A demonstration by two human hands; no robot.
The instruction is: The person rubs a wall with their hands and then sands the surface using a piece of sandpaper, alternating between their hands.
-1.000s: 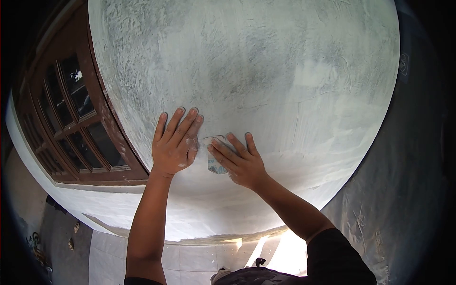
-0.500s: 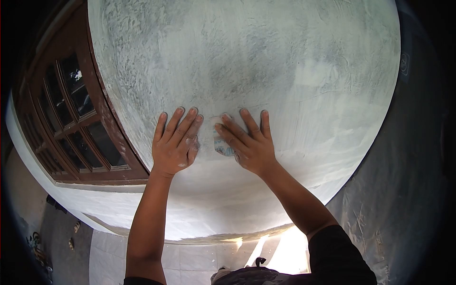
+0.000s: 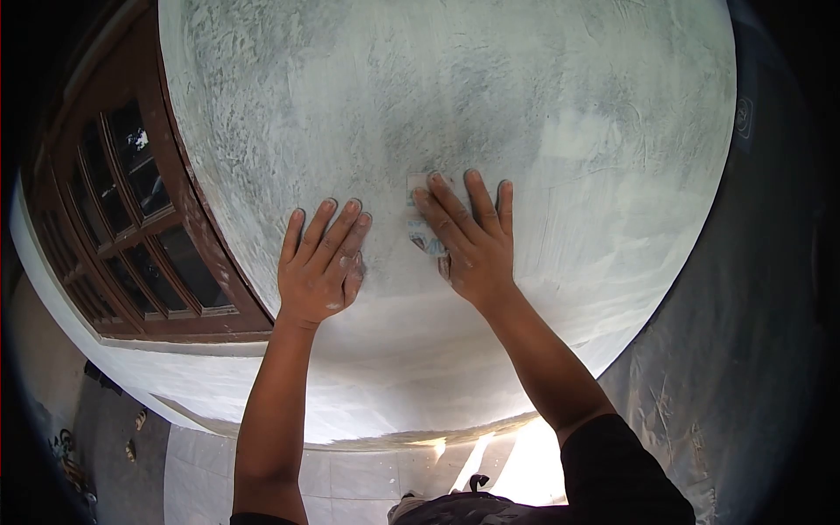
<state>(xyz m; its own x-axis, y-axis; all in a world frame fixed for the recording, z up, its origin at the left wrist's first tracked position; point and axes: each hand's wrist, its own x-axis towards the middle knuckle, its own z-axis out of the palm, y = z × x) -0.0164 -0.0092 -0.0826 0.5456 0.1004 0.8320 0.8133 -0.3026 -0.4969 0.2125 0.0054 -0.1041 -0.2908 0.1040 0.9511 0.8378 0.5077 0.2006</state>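
Note:
My left hand (image 3: 321,261) lies flat against the pale, plastered wall (image 3: 577,210), fingers stretched and slightly spread, with white dust on its thumb side. To the right of it, my right hand (image 3: 472,236) presses a small piece of sandpaper (image 3: 430,243) with blue print on its back against the same wall. Part of that piece sticks out between the thumb and the index finger; the rest is hidden under the fingers. Grey, rough patches mark the wall above both hands.
A brown wooden window frame (image 3: 249,306) with dark glass panes borders the wall on the left. Below is a light tiled floor (image 3: 363,477) with bright sunlight on it. A dark grey surface (image 3: 665,394) runs along the right side.
My right hand has slid up and slightly right along the wall, taking the sandpaper with it. My left hand has stayed nearly in place.

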